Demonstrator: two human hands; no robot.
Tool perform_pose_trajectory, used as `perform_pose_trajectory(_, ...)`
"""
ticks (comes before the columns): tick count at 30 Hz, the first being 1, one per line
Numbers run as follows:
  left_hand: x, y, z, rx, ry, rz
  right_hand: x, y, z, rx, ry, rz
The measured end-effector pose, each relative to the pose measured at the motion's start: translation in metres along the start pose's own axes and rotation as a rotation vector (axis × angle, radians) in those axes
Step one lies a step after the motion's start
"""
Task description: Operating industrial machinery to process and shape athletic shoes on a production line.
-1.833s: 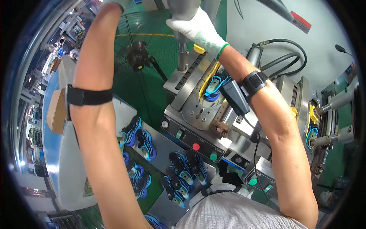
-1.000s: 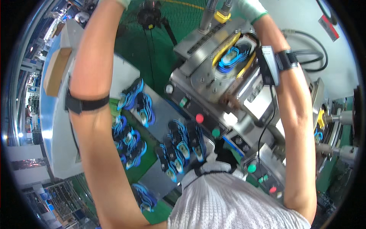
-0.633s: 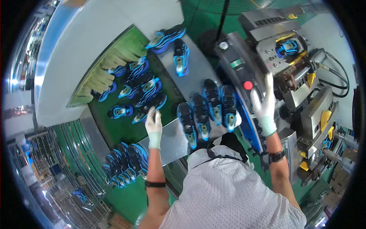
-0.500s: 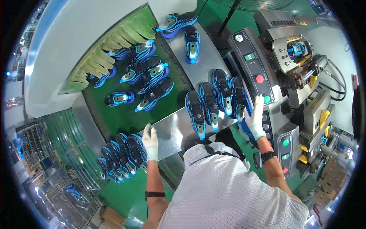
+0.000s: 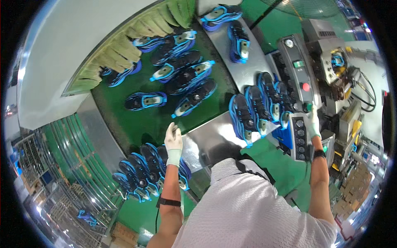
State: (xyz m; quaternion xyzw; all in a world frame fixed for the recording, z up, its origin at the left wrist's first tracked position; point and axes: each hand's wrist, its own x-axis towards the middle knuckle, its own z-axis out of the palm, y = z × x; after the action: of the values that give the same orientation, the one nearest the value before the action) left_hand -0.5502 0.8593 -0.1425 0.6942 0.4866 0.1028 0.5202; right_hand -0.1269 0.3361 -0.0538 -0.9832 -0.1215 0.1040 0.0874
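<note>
My left hand (image 5: 173, 141), in a white glove, hangs empty just above a row of black-and-blue sneakers (image 5: 154, 163) at the lower left. Its fingers are loosely bent and apart. My right hand (image 5: 313, 124), gloved too, reaches up to the green button (image 5: 307, 107) on a grey control panel (image 5: 298, 68); its fingertips are at the button, and I cannot tell whether they press it. Left of that panel, a group of similar sneakers (image 5: 241, 115) stands on the metal ledge (image 5: 215, 134). Neither hand holds a shoe.
More sneakers lie on the green conveyor belt (image 5: 120, 89), some under a fringed green curtain (image 5: 124, 47). Two others sit on the far metal ledge (image 5: 256, 45). A machine with a shoe clamped in it (image 5: 338, 60) stands at the right. A wire rack (image 5: 70, 206) is at the lower left.
My right hand has moved right, from beside the sneakers to the green button. My left hand stays near the lower-left row. The whole view has shifted, with the belt and shoes appearing farther right.
</note>
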Motion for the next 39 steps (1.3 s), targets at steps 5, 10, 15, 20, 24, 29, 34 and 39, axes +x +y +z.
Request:
perform_pose_trajectory(5,0.02,-0.003,-0.03,0.048,0.07,0.022,-0.062,-0.052,0.003,0.23,0.076,0.009)
perform_pose_trajectory(10,0.081,0.013,-0.061,0.169,0.372,0.178,-0.183,-0.037,0.034,0.024,0.013,0.054)
perform_pose_trajectory(15,0.168,0.005,-0.091,0.747,0.376,0.271,-0.248,-0.051,0.044,0.159,-0.134,0.08)
perform_pose_trajectory(20,0.195,0.003,-0.107,0.592,0.292,0.399,-0.249,-0.068,0.048,0.15,-0.168,0.286)
perform_pose_trajectory(24,0.162,0.052,-0.119,0.554,0.392,0.326,-0.25,-0.091,0.026,0.26,-0.133,0.281)
perform_pose_trajectory(29,0.054,0.167,-0.102,0.436,0.336,0.815,-0.238,-0.173,-0.046,0.94,-0.113,0.28)
perform_pose_trajectory(34,-0.021,0.25,0.034,0.414,-0.266,0.986,-0.212,-0.215,-0.064,0.974,-0.111,-0.179)
perform_pose_trajectory(39,-0.154,0.336,0.203,0.26,-0.891,1.373,-0.2,-0.186,-0.074,0.513,0.086,-0.19)
